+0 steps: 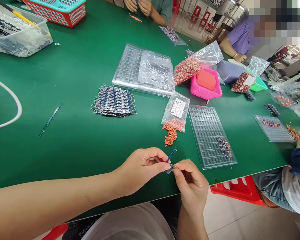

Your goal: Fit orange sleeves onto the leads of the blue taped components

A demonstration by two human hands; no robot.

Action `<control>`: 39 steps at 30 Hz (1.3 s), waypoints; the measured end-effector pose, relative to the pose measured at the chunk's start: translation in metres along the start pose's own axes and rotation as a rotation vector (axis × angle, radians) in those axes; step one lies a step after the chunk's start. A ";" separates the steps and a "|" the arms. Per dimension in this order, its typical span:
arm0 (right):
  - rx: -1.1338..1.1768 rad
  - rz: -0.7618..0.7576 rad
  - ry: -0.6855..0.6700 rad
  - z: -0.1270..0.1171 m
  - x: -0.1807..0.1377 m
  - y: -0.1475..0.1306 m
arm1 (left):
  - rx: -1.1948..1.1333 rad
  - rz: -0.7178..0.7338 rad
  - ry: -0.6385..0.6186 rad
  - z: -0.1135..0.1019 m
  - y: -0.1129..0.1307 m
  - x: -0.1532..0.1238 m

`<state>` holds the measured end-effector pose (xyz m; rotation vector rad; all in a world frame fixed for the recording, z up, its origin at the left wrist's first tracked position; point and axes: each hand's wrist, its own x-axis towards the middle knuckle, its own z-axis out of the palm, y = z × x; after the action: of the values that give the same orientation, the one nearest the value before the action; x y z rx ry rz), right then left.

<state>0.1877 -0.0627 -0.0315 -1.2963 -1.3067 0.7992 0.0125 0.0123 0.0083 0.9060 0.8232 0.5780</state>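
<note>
Fingers of the left hand [142,170] were pinched narrow on a slim blue strip [172,154], one end slanting up past the forefinger; bluish pieces showed just below those fingertips, though whether they belonged to the same strip could not be told. Right of that pinch, nearly meeting it, the right hand [192,181] had thumb and forefinger drawn together on what appeared to be a tiny part [175,167], too small to make out. Just beyond the fingers lay a loose heap of orange rings [170,137], reaching back to a labelled clear bag [168,111]. To the right of the right fingers, a clear tray [198,140] bore a cluster of orange-tipped pieces [225,148]; beyond the left fingers and off to their left sat a dense stack of strips [114,101]. The step in hand looked like fitting or adjusting a small piece against the strip, probably partway through. The next move, by judgement, called for a steady left pinch and fine, light work from the right fingertips, since so small a part could easily slip.
</note>
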 end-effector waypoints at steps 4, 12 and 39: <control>-0.006 -0.002 -0.005 -0.001 0.000 0.000 | 0.020 0.003 0.002 0.000 -0.002 0.000; -0.036 -0.022 -0.002 -0.001 0.000 0.000 | 0.091 -0.003 0.008 -0.002 -0.001 -0.002; 0.190 0.260 -0.322 -0.020 0.024 -0.010 | 0.498 0.035 -0.121 -0.007 0.001 -0.003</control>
<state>0.2088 -0.0460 -0.0125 -1.2324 -1.2862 1.3270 0.0049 0.0134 0.0075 1.3978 0.8579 0.3453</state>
